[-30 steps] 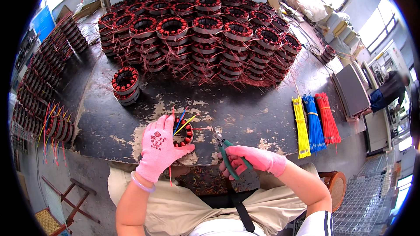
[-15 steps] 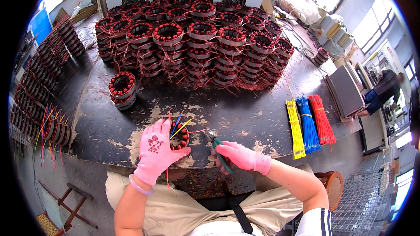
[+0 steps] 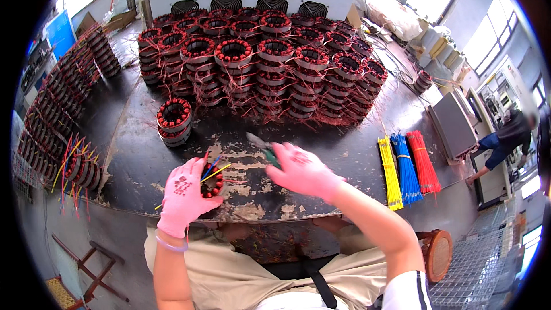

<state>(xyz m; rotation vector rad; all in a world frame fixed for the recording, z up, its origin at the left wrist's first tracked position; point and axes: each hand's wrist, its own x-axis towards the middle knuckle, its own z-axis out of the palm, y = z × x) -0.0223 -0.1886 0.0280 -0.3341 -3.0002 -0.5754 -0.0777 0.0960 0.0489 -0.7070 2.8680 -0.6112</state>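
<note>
My left hand [image 3: 185, 190], in a pink glove, grips a motor stator [image 3: 214, 185] with red windings at the near edge of the bench. Blue, yellow and red wires stick up from the stator beside my fingers; the glove covers its left side. To the right, a pair of green-handled cutting pliers [image 3: 271, 157] is held in my gloved right hand [image 3: 305, 173], jaws pointing up and left, apart from the stator. The palm hides most of the handles. Beyond my left hand stand two stacked stators [image 3: 174, 116].
Tall stacks of stators [image 3: 270, 74] fill the back of the bench [image 3: 138, 166]. More stators [image 3: 57, 103] line the left side. Yellow [image 3: 390, 175], blue [image 3: 407, 172] and red [image 3: 424, 163] wire bundles lie at right. Another person [image 3: 509, 138] is at far right.
My right hand has lifted the pliers away from the stator, up and to the left. My left hand and the stator sit slightly further left in view, which has itself shifted a little.
</note>
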